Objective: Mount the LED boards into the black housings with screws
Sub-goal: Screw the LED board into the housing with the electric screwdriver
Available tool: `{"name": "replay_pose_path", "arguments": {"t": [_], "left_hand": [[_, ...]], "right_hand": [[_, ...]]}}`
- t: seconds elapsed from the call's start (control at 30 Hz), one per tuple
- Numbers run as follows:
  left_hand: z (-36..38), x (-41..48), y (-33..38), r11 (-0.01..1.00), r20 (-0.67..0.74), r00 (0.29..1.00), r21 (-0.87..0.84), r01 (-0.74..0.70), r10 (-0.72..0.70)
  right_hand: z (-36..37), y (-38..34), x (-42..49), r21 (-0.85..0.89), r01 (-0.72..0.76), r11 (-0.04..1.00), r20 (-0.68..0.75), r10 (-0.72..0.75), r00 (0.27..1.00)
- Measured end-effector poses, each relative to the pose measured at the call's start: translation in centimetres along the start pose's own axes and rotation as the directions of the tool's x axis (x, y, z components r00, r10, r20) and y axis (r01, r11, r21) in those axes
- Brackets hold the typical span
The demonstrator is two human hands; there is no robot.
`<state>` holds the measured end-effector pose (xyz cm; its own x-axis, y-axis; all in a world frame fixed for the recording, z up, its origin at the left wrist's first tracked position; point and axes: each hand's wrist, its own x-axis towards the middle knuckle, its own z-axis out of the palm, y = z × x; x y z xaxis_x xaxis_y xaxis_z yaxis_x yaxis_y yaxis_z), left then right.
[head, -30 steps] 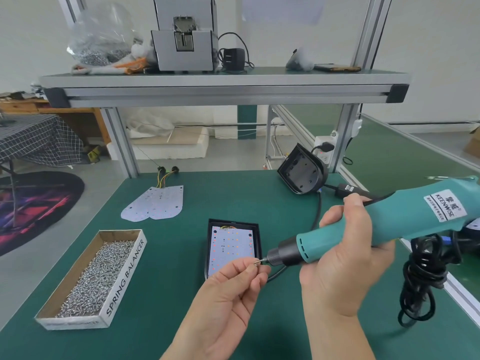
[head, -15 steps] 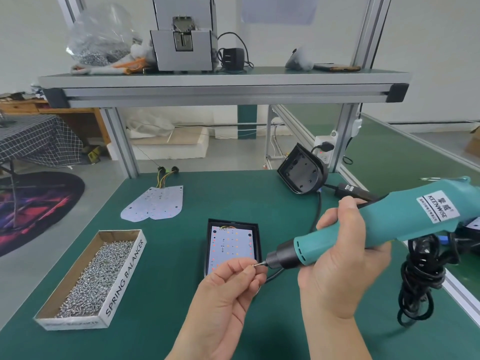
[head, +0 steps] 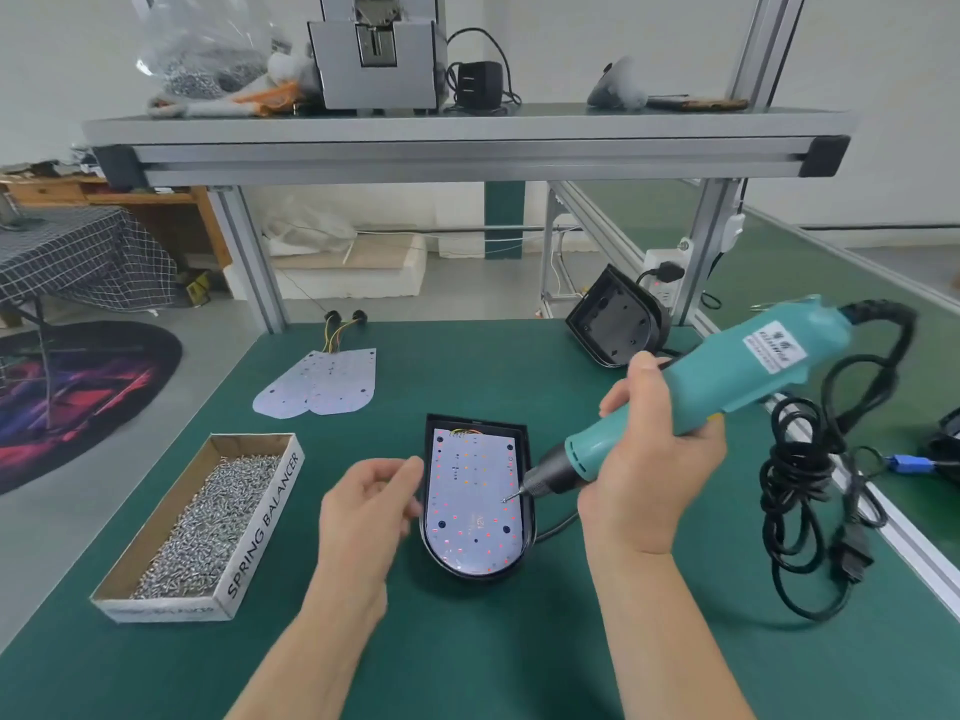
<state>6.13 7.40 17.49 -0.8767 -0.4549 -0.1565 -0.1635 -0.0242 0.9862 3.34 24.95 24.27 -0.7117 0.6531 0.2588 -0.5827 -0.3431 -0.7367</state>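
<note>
— What lay on the green bench (head: 467,646)?

— A cardboard box (head: 262,522) of loose screws (head: 208,527) on the left. A teal electric screwdriver (head: 727,376) was on the right, slanting down to the left.

— And the black housing (head: 478,573)?

— It lay flat mid-bench between the hands, with the LED board (head: 470,511) seated inside it.

— The hands?

— The right hand (head: 649,470) was wrapped round the screwdriver's body. The left hand (head: 363,506) sat by the housing's left edge, fingers loosely curled, holding nothing I could see.

— The bit tip (head: 511,495)?

— It was down on the board, near the right edge.
</note>
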Motion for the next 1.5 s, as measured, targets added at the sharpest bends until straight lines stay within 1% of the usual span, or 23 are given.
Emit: {"name": "replay_pose_path", "arguments": {"t": [0.03, 0.07, 0.13, 0.2, 0.27, 0.47, 0.67, 0.8, 1.0, 1.17, 1.23, 1.33, 1.4, 1.5], "left_hand": [[-0.2, 1.2, -0.2, 0.992, -0.061, 0.998, 0.122, 0.029, -0.022], [-0.2, 2.1, -0.4, 0.971, -0.060, 0.997, 0.229, 0.066, -0.054], [0.4, 3.1, -0.7, 0.913, 0.023, 0.987, 0.383, 0.141, -0.162], [1.2, 3.6, -0.9, 0.863, 0.096, 0.972, 0.484, 0.143, -0.215], [1.6, 3.8, -1.1, 0.837, 0.135, 0.962, 0.531, 0.132, -0.238], [1.8, 4.2, -1.8, 0.850, 0.140, 0.962, 0.509, 0.133, -0.235], [2.0, 4.6, -2.2, 0.844, 0.141, 0.964, 0.523, 0.120, -0.225], [1.9, 4.8, -2.5, 0.856, 0.141, 0.963, 0.501, 0.130, -0.229], [2.0, 4.8, -2.4, 0.850, 0.140, 0.966, 0.513, 0.117, -0.217], [2.2, 4.9, -2.6, 0.830, 0.098, 0.979, 0.549, 0.095, -0.176], [2.2, 4.8, -2.5, 0.827, 0.090, 0.980, 0.554, 0.099, -0.178], [2.2, 4.2, -1.7, 0.830, 0.108, 0.968, 0.542, 0.134, -0.227], [2.3, 4.0, -1.5, 0.830, 0.114, 0.965, 0.540, 0.139, -0.235], [2.1, 3.7, -1.2, 0.827, 0.134, 0.964, 0.548, 0.122, -0.231]], "right_hand": [[0.1, 0.5, -0.2, -0.037, 0.002, 0.999, 0.016, -0.001, 1.000], [0.3, 1.1, -0.5, -0.075, 0.009, 0.997, 0.045, -0.005, 0.999], [0.1, 2.5, -1.2, -0.121, 0.032, 0.992, 0.109, -0.019, 0.994], [0.0, 3.6, -1.8, -0.161, 0.020, 0.987, 0.148, 0.004, 0.989], [0.0, 4.5, -2.4, -0.201, 0.004, 0.980, 0.169, 0.030, 0.985], [0.2, 5.5, -3.0, -0.243, 0.005, 0.970, 0.224, 0.051, 0.973], [0.1, 6.2, -2.9, -0.267, 0.016, 0.964, 0.234, 0.049, 0.971], [0.0, 6.6, -3.0, -0.268, 0.017, 0.963, 0.243, 0.050, 0.969], [0.4, 7.1, -3.2, -0.266, 0.080, 0.961, 0.301, 0.004, 0.953], [1.0, 7.5, -3.4, -0.301, 0.054, 0.952, 0.382, 0.068, 0.922], [1.1, 7.5, -3.4, -0.313, 0.041, 0.949, 0.377, 0.084, 0.922], [0.8, 7.1, -3.2, -0.295, 0.004, 0.956, 0.329, 0.097, 0.939], [0.5, 6.5, -3.2, -0.280, -0.015, 0.960, 0.326, 0.110, 0.939], [0.8, 4.7, -3.1, -0.207, -0.030, 0.978, 0.312, 0.095, 0.945]]}}
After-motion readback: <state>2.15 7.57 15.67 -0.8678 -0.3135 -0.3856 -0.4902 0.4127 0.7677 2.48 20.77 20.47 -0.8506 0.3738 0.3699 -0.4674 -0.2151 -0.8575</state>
